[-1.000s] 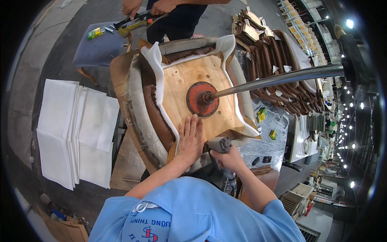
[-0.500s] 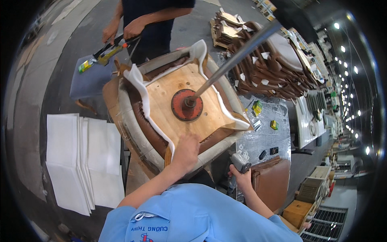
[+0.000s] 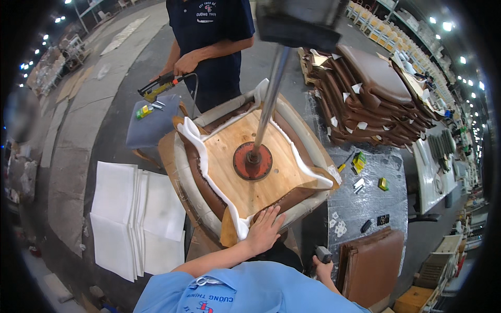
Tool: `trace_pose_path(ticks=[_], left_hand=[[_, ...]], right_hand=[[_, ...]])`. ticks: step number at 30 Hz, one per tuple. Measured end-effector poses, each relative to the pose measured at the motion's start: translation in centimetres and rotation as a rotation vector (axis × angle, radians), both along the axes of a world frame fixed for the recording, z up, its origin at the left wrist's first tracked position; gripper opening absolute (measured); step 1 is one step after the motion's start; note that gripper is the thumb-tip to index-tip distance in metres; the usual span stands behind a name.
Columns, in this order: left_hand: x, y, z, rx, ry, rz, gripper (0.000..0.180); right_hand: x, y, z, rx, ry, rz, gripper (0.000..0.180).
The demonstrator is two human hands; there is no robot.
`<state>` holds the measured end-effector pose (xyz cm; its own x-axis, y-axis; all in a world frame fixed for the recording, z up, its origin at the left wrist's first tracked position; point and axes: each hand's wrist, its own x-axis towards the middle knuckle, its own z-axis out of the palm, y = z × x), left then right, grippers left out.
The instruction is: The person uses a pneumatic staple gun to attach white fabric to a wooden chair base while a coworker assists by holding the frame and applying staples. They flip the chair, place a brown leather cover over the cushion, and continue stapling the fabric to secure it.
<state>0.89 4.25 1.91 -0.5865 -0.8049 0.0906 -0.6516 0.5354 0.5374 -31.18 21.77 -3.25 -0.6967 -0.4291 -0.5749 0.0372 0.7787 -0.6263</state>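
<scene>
An upholstered seat lies bottom up, its plywood base [image 3: 224,156] ringed by brown covering [image 3: 211,190] with white padding [image 3: 242,224] sticking up at the corners. A round red press disc [image 3: 240,166] at the end of a metal rod [image 3: 269,96] bears on the plywood. My left hand [image 3: 264,232] rests with fingers spread on the brown covering at the near edge, beside the near corner. Down at the right, close to my body, my right hand [image 3: 324,269] grips a grey staple gun [image 3: 323,254], mostly hidden below its head.
Across the seat, a co-worker in dark clothes [image 3: 209,36] holds another staple gun [image 3: 156,88] over a blue-grey stool [image 3: 151,128]. White padding sheets [image 3: 112,219] lie at left. The plastic-covered table [image 3: 386,203] at right carries small boxes, brown sheets [image 3: 373,261] and a brown cover stack [image 3: 365,94].
My view has tilted up. My left hand has gone from a closed shape over the plywood's near edge to lying spread on the covering. The staple gun in my right hand sits lower, nearer my body.
</scene>
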Motion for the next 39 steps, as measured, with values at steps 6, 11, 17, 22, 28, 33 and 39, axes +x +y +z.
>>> trace_pose_path(ticks=[6,11,17,22,28,33,39], left_hand=[[-1.2,0.1,0.8,-0.017,-0.11,0.109,0.083],[-2.3,-0.1,1.5,0.045,-0.233,0.132,0.084],[-4.2,-0.7,1.7,0.014,-0.313,0.112,0.085],[-5.0,-1.6,1.8,-0.044,-0.325,0.036,0.089],[-3.9,-1.1,2.5,-0.004,-0.333,0.074,0.087],[-3.7,-1.0,2.2,0.003,-0.341,0.062,0.087],[-2.8,-1.2,2.0,-0.016,-0.291,0.036,0.082]], right_hand=[[-8.7,-3.6,-2.7,-0.079,-0.129,-0.02,0.038],[-16.7,-8.6,-4.7,-0.014,-0.202,-0.105,0.031],[-26.3,-14.8,-6.9,0.131,-0.098,-0.166,0.045],[-30.8,-18.5,-8.8,0.083,-0.159,-0.173,0.054],[-33.1,-23.1,-13.4,-0.072,-0.479,-0.19,0.079],[-34.9,-23.7,-17.4,0.001,-0.413,-0.077,0.072],[-35.9,-23.4,-18.5,-0.019,-0.515,-0.035,0.042]])
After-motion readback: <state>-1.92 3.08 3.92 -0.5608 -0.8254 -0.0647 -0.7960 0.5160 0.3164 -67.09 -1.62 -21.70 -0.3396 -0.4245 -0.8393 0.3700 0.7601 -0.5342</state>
